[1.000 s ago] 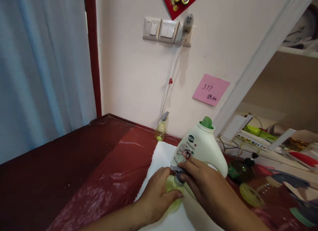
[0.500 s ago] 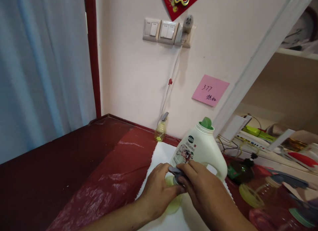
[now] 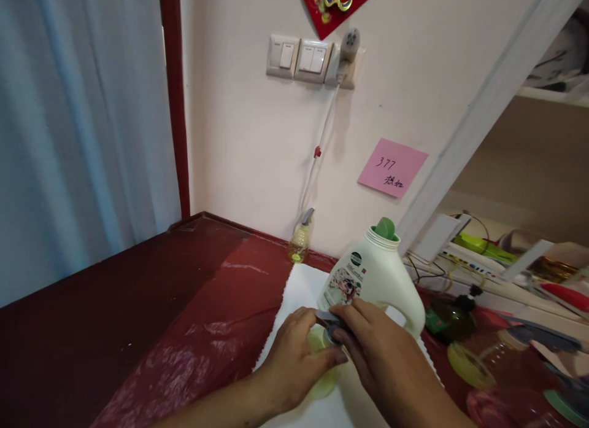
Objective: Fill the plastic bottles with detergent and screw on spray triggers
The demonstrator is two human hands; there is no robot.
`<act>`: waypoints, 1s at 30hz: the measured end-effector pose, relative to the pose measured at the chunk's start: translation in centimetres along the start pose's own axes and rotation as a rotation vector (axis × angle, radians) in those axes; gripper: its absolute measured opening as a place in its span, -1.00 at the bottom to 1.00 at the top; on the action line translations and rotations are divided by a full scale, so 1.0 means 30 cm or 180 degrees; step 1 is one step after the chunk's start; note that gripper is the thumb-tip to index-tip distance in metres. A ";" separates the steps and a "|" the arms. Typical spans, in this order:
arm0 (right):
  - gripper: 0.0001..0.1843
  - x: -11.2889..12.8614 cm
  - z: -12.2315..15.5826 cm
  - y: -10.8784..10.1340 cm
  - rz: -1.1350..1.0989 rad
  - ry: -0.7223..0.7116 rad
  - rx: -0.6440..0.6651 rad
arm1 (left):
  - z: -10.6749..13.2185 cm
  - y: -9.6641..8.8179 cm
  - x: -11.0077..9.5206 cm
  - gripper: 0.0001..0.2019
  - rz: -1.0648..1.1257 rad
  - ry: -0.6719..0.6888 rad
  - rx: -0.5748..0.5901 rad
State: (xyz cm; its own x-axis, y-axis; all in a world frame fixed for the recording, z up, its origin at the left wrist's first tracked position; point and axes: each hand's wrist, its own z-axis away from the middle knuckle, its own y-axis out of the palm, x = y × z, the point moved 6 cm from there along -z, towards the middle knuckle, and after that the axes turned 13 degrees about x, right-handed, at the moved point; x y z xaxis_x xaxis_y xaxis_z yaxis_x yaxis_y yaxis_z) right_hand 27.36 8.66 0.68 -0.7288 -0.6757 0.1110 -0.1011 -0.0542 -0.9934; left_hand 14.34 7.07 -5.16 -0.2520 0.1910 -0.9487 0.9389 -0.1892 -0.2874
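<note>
My left hand is closed around the upper part of a pale yellow-green, see-through bottle. My right hand grips the bottle's grey top, its fingers wrapped over it. The thumbs lie close together at the neck, and my fingers hide much of the top. The bottle is over a white sheet with a jagged edge. Just behind my hands stands a large pale-green detergent jug, uncapped, with a green piece showing in its mouth.
A small yellowish bottle with a grey top stands against the wall. To the right are a dark pump bottle, a clear container with yellow-green contents and a cluttered shelf. Red plastic film covers part of the dark table.
The view has shifted very slightly, so everything sits a little further right. Both hands keep the same hold on the bottle and its grey top.
</note>
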 end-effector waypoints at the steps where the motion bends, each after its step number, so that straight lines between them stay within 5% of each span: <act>1: -0.78 0.001 0.004 0.001 0.0060 -0.0020 -0.0050 | -0.001 0.003 0.002 -0.71 0.0056 -0.0008 -0.0056; 8: -0.77 0.004 0.010 -0.006 -0.0100 -0.0075 -0.0034 | -0.008 0.012 -0.012 -0.82 -0.0034 0.0053 -0.0291; 20: -0.79 -0.009 0.004 0.002 -0.0437 -0.0025 0.0224 | -0.032 -0.009 -0.005 -0.71 0.0236 0.0248 0.0499; 30: -0.72 -0.012 -0.003 0.015 -0.0291 0.0079 0.0282 | -0.016 0.005 0.013 -0.68 0.0148 -0.0228 -0.0260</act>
State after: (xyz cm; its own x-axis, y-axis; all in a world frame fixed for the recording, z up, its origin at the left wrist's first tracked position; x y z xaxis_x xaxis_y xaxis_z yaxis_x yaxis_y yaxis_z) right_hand 27.50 8.95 0.19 -0.7360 -0.6466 0.2007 -0.1084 -0.1801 -0.9777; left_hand 14.49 7.58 -5.51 -0.2211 0.1140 -0.9686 0.9652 -0.1165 -0.2340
